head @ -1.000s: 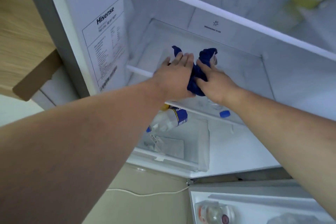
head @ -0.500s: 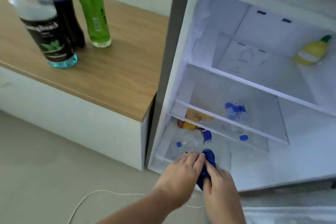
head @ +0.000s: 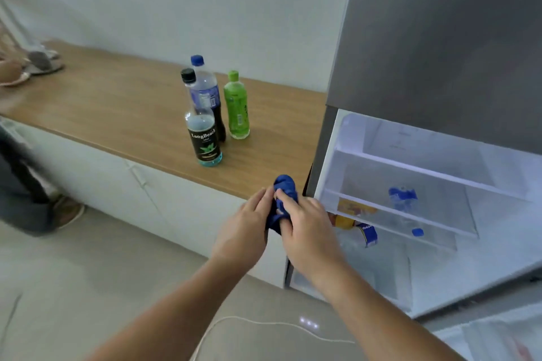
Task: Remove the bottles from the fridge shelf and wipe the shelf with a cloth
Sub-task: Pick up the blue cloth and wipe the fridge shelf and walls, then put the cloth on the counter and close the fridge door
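A bunched blue cloth point(head: 285, 188) sits between my left hand point(head: 245, 227) and my right hand point(head: 308, 223); both grip it, in front of the counter's edge and left of the open fridge. Three bottles stand on the wooden counter point(head: 123, 108): a black-labelled LongBeach bottle point(head: 203, 129), a dark cola bottle with a blue cap point(head: 206, 94) and a green bottle point(head: 236, 105). The glass fridge shelf point(head: 422, 208) shows bare, with bottles lying in the compartment below point(head: 363, 231).
The fridge's grey upper door point(head: 440, 38) stands to the right. A white cable point(head: 264, 324) runs over the floor. Slippers point(head: 38, 63) lie at the counter's far left. Another person's legs and sandalled foot point(head: 35, 202) are at the left edge.
Both hands have come out of the fridge with the cloth, from the shelf down and to the left, to the counter's edge. My view has swung left toward the counter.
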Tool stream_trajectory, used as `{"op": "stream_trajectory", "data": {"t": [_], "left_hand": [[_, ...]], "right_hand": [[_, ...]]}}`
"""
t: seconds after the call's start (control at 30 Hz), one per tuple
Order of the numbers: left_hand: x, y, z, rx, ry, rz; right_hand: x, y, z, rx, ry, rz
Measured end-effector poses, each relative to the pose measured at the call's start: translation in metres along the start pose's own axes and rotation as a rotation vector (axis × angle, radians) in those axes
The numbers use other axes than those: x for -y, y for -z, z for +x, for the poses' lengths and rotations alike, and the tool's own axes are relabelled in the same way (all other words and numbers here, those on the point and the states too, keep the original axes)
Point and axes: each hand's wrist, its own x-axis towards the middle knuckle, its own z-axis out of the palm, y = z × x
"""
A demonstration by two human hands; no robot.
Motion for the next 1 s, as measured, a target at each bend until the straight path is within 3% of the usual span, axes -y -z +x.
{"op": "stream_trajectory", "data": {"t": [0.13, 0.27, 0.37, 0.43, 0.5, 0.93, 1.0], "left_hand": [[0.028, 0.032, 0.061, -0.108, -0.081, 0.044], [0.068, 0.025, 0.119, -0.089, -0.156, 0.093], [0.105, -0.003, 0.139, 0.124, -0.151, 0.108], [0.13, -0.025, 0.133, 0.358, -0.163, 0.208], [0.148, -0.04, 0.122, 0.484, -0.193, 0.328], [0.123, -0.039, 0.137, 0.549, -0.045, 0.428], [0.115, -0.039, 0.131, 0.496, -0.014, 0.463]], "right_hand": [[0.018, -0.003, 0.065, -0.068, 0.008, -0.02], [0.007, -0.036, 0.122, -0.042, -0.08, -0.081], [-0.016, -0.078, 0.132, 0.086, -0.197, -0.16], [-0.032, -0.103, 0.119, 0.247, -0.283, -0.229], [-0.041, -0.117, 0.101, 0.336, -0.301, -0.265], [-0.041, -0.06, 0.031, 0.17, -0.344, -0.182], [-0.042, -0.05, 0.004, 0.161, -0.387, -0.187]]}}
